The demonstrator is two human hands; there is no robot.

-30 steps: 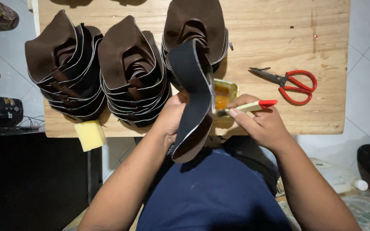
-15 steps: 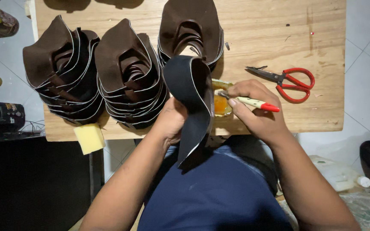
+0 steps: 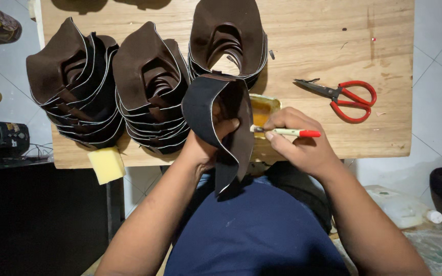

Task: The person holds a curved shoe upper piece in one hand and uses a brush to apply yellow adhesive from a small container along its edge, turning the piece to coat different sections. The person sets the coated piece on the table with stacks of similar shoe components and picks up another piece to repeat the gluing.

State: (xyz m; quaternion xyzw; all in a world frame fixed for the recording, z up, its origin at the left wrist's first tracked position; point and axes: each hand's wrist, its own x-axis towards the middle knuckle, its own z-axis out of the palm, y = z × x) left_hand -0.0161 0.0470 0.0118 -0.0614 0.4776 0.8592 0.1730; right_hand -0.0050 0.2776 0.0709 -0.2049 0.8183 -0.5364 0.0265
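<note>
The left hand (image 3: 208, 143) is closed around a curved dark leather piece (image 3: 216, 122), fingers tucked inside its hollow and the thumb side hidden behind the outer face, so the piece stands upright with its pale-edged rim curling over the hand and its lower tail hanging down toward the person's dark blue shirt (image 3: 257, 235). Just to the right of that grip, the right hand (image 3: 297, 143) pinches a small brush (image 3: 285, 132) with a pale handle and a red end, fingers pressed together along the shaft, the bristle end pointing left and meeting the inner edge of the held leather. Directly behind the brush tip, partly covered by the piece, sits a shallow yellow container of amber glue (image 3: 264, 110). Beyond the held piece, farther from the body, lies a stack of nested brown leather pieces (image 3: 226, 36); to the left of the grip stand two more such stacks, one close (image 3: 147, 87) and one farther out (image 3: 72, 82). A yellow sponge (image 3: 106, 164) pokes over the near table edge below those left stacks. Well to the right of the brush hand, red-handled scissors (image 3: 341, 94) lie on the wooden table (image 3: 313, 46). Off the table's left side sits a small black device (image 3: 1, 135) on a dark surface.
</note>
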